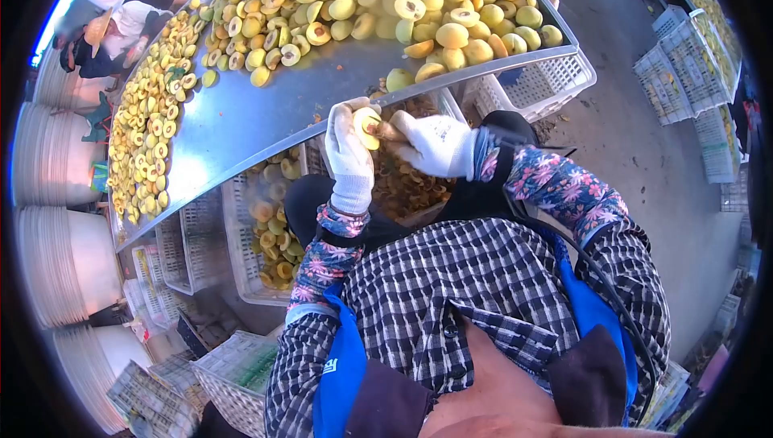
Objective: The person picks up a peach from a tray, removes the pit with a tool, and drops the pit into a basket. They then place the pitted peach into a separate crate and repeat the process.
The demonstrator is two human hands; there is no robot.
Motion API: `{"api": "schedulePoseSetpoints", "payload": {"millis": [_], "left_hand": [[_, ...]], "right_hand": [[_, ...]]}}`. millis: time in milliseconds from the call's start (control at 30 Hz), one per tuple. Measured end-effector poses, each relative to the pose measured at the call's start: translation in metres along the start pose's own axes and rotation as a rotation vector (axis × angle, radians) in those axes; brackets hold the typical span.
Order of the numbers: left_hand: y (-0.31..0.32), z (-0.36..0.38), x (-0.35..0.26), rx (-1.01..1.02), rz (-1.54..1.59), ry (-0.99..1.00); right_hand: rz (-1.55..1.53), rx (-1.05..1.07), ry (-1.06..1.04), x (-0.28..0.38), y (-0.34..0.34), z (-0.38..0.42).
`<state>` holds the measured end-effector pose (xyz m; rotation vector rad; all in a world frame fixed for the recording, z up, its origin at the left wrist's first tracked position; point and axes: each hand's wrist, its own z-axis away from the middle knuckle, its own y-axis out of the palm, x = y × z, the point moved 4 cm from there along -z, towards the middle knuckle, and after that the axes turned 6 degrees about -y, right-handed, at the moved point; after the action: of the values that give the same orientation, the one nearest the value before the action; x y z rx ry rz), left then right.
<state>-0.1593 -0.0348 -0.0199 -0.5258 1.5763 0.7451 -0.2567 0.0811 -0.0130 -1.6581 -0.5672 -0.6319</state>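
Note:
My left hand, in a white glove, grips a yellow stone fruit half with its cut side and brown centre showing. My right hand, gloved too, has its fingers closed right beside that fruit; what they pinch is hidden. Both hands are just off the near edge of a metal table. A large heap of yellow-green halved stone fruit lies on the table, with another band of halves along its left side.
Below my hands, a crate holds brownish fruit pieces. A white crate to its left contains fruit halves. Another white crate is under the table's right corner. Stacked white basins line the left; crates stand right. Other people are at upper left.

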Motion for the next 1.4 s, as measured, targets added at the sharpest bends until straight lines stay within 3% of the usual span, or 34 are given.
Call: {"api": "schedulePoseSetpoints", "payload": {"millis": [33, 100, 167, 267, 300, 367, 400, 600, 733, 800, 900, 1033, 1167, 1267, 1333, 1367, 1400], "left_hand": [[0.002, 0.001, 0.001, -0.003, 0.000, -0.004], [0.001, 0.002, -0.001, -0.139, 0.068, 0.130], [-0.001, 0.000, 0.000, -0.123, 0.101, 0.103], [0.003, -0.006, 0.004, -0.021, 0.297, -0.181], [0.001, -0.009, 0.003, -0.018, 0.300, -0.173], [0.002, -0.008, 0.009, 0.039, 0.494, -0.403], [0.000, -0.008, 0.008, 0.027, 0.600, -0.423], [0.009, -0.004, -0.010, 0.262, 0.741, -0.342], [0.010, -0.003, -0.008, 0.278, 0.783, -0.323], [0.008, -0.001, -0.006, 0.112, 0.828, -0.407], [0.010, 0.005, -0.011, -0.064, 0.623, -0.367], [0.009, 0.007, -0.011, -0.155, 0.555, -0.382], [0.007, 0.009, -0.011, -0.157, 0.513, -0.269], [0.000, 0.012, -0.001, -0.085, 0.482, -0.191], [-0.002, 0.020, -0.004, -0.043, 0.457, -0.103], [-0.007, 0.021, 0.008, -0.157, 0.405, -0.175], [-0.010, 0.021, 0.019, -0.117, 0.437, -0.204]], "right_hand": [[-0.159, -0.042, 0.050, 0.007, 0.005, 0.002], [-0.191, -0.159, 0.003, 0.010, 0.015, -0.002], [-0.146, -0.135, 0.028, 0.004, 0.012, -0.002], [0.039, -0.260, -0.079, 0.006, -0.005, 0.003], [0.047, -0.262, -0.083, 0.005, -0.007, 0.005], [0.073, -0.360, -0.104, 0.006, -0.012, 0.010], [-0.017, -0.383, -0.025, 0.005, -0.014, 0.011], [-0.071, -0.305, 0.012, 0.009, -0.009, 0.018], [0.012, -0.265, 0.024, 0.024, -0.016, 0.015], [0.074, -0.222, 0.026, 0.027, -0.013, 0.014], [0.103, -0.203, -0.048, 0.028, -0.006, 0.012], [-0.015, -0.202, -0.030, 0.024, 0.009, 0.014], [-0.111, -0.159, -0.065, 0.020, 0.010, 0.008], [0.027, -0.158, -0.140, 0.024, 0.007, 0.012], [0.192, -0.266, -0.324, 0.012, 0.018, 0.016], [0.257, -0.339, -0.449, 0.004, 0.027, 0.020], [0.155, -0.232, -0.334, 0.009, 0.028, 0.016]]}}
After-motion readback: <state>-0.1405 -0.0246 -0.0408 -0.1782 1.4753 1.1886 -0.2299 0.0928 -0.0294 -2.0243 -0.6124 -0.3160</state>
